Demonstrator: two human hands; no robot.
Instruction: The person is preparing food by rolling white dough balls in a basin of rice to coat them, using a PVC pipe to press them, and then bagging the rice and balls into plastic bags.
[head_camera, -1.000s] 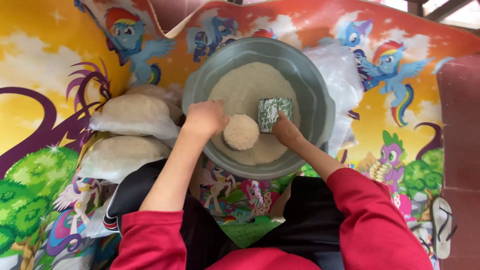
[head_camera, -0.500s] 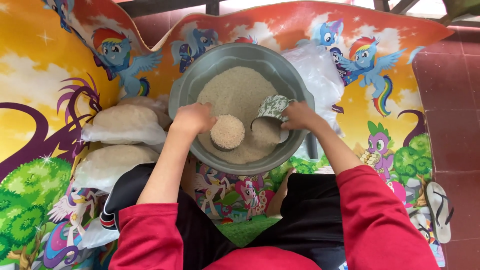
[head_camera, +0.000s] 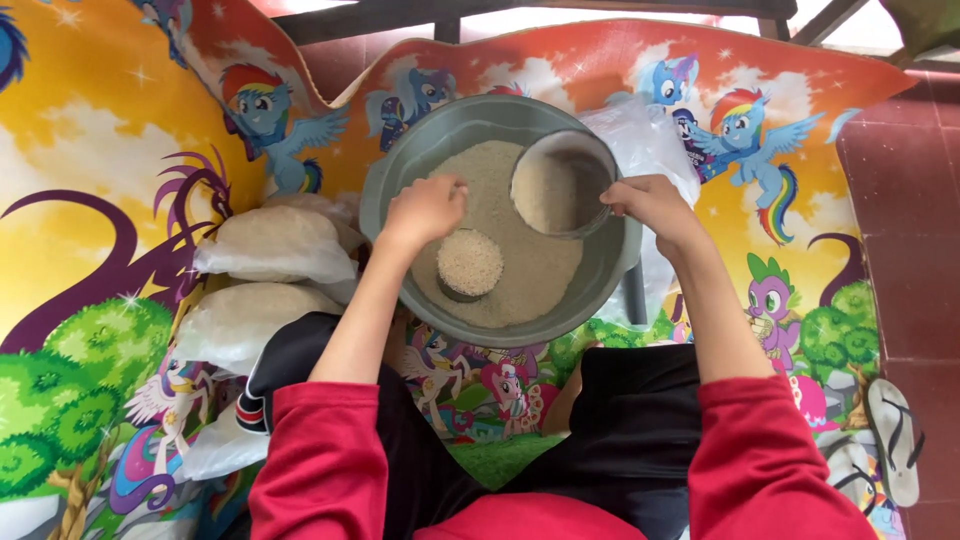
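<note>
Only the head view here, looking straight down at someone sitting cross-legged on a bright cartoon mat.

There's a big grey basin in front of them, about half full of pale rice. The right hand has its fingers curled around the rim of a round metal can, holding it up above the rice at the far right side of the basin. The can is tipped so its open mouth faces up toward the camera and a bit to the left, with its long axis running from the rim down and away. It looks partly filled with grain.

The left hand is loosely closed, fingertips bunched and hovering just over the rice. Whether it's pinching any grains, can't tell. Just below it a smaller can stands upright in the rice, heaped full.

As for progress: two filled clear bags are lying on the mat to the left of the basin, so some is already bagged, but plenty of rice is left in the basin. A sandal sits off to the right on the red floor.
</note>
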